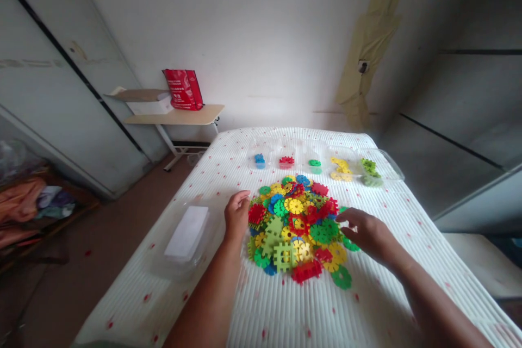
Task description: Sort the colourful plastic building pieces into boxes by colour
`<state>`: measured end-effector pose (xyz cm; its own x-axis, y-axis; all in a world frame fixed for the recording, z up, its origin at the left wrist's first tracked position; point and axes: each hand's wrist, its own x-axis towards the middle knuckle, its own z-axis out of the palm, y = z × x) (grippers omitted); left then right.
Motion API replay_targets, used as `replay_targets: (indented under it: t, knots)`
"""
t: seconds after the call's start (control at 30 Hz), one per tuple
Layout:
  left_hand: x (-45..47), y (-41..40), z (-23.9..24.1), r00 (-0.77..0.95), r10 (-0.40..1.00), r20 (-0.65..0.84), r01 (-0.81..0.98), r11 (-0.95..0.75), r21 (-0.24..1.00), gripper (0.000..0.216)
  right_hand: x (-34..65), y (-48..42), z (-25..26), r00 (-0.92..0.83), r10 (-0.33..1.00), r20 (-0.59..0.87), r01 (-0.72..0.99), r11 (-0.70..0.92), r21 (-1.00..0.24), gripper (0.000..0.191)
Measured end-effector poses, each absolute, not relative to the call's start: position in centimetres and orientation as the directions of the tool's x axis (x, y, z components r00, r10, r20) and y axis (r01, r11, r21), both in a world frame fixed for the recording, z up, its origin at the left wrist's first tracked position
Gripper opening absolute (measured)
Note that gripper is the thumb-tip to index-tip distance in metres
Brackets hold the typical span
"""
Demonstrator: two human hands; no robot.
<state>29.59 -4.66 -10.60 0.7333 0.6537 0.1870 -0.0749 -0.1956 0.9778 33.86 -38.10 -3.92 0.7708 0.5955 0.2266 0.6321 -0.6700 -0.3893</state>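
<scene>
Pieces of red, yellow, green and blue plastic (296, 206) lie heaped on the spotted white cover (285, 315) between my hands, with a row of clear containers (393, 167) holding small colour-sorted lots just beyond. My left hand (237, 215) curves loosely at the heap's left edge, released as far as I can see, while my right hand (361, 228), fingers parted from thumb and grasping nothing, hangs by its right edge.

Head cam, fwd & down, nr pcs pile (297, 223), twd wall (261, 27).
</scene>
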Motion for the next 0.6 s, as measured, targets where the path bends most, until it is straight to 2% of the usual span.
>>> replay_targets:
  t: [0.2,0.4,0.6]
  knots:
    - [29.7,-4.7,-10.7,0.739,0.651,0.173,-0.064,-0.188,0.980,0.028,33.8,-38.7,-5.9,0.690,0.693,0.210,0.715,-0.608,-0.345,0.044]
    - [29.7,-4.7,-10.6,0.739,0.651,0.172,-0.073,-0.176,0.982,0.028,34.4,-38.3,-6.5,0.672,0.700,0.242,0.729,-0.569,-0.380,0.041]
    - [29.7,-4.8,-10.5,0.741,0.651,0.166,-0.083,-0.157,0.984,0.026,34.0,-38.5,-4.3,0.663,0.688,0.295,0.749,-0.615,-0.248,0.037]
